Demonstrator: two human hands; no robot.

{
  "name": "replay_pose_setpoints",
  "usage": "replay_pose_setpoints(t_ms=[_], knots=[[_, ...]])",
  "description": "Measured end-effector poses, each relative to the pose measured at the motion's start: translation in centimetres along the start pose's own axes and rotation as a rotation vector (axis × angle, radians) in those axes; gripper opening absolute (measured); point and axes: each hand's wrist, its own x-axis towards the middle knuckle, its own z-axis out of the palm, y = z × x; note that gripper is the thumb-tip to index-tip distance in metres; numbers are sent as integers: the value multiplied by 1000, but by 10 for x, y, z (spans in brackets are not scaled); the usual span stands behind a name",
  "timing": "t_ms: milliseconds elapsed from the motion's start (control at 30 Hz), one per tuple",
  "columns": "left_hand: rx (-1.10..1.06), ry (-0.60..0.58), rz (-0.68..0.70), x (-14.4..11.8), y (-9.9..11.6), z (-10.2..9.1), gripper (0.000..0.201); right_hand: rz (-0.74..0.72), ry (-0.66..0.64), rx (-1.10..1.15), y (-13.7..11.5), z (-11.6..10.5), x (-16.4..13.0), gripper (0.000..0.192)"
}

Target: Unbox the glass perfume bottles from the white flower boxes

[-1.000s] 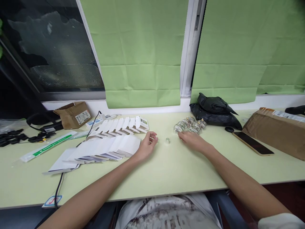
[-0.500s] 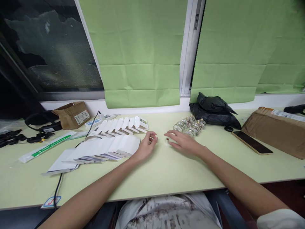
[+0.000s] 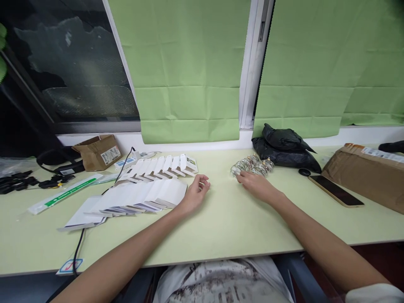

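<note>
My left hand [image 3: 196,194] rests on the table just right of the white boxes, its fingers loosely curled and apart with nothing between them. My right hand [image 3: 257,186] reaches to the near side of a group of clear, shiny round pieces with gold-coloured tips [image 3: 249,163]. Its fingers are pressed together, and what they hold, if anything, is hidden. Several small white boxes with open ends [image 3: 158,167] stand in a slanted row at the left. Nearer to me lies a fanned row of flat white boxes [image 3: 135,195].
Black plastic bags [image 3: 285,149] lie behind the round pieces. To the right are a phone [image 3: 336,190], a small black oval object [image 3: 304,172] and a large brown carton [image 3: 366,176]. An open brown box [image 3: 97,153], a green-white packet [image 3: 65,193] and a black cable [image 3: 78,250] occupy the left.
My right hand has moved right and its fingers have closed. The small clear piece with a brownish top beside it no longer shows at its old spot. My left hand has hardly moved.
</note>
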Motion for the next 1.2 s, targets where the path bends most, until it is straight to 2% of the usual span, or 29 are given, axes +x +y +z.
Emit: replay_pose_setpoints(t_ms=[233,433,533,667,800,867,1033,1200], knots=[[-1,-17,-14,0,1,0,30,57,-28,-71,1,4,0,30],[10,-21,-8,-1,6,-1,28,78,-6,-126,-15,0,5,24],[20,-26,0,-2,9,-1,25,11,76,16,-30,2,8,10],[44,-41,-20,-4,12,-2,25,-81,146,284,-48,16,12,10],[46,-62,4,-5,13,-2,30,-67,185,478,-55,33,16,5],[34,-59,23,-6,14,-2,33,-57,190,534,-54,38,19,8],[-70,-31,80,-5,15,-2,33,-72,189,583,-51,44,22,29],[-172,-30,23,-3,14,-2,27,-106,205,585,-51,44,21,37]])
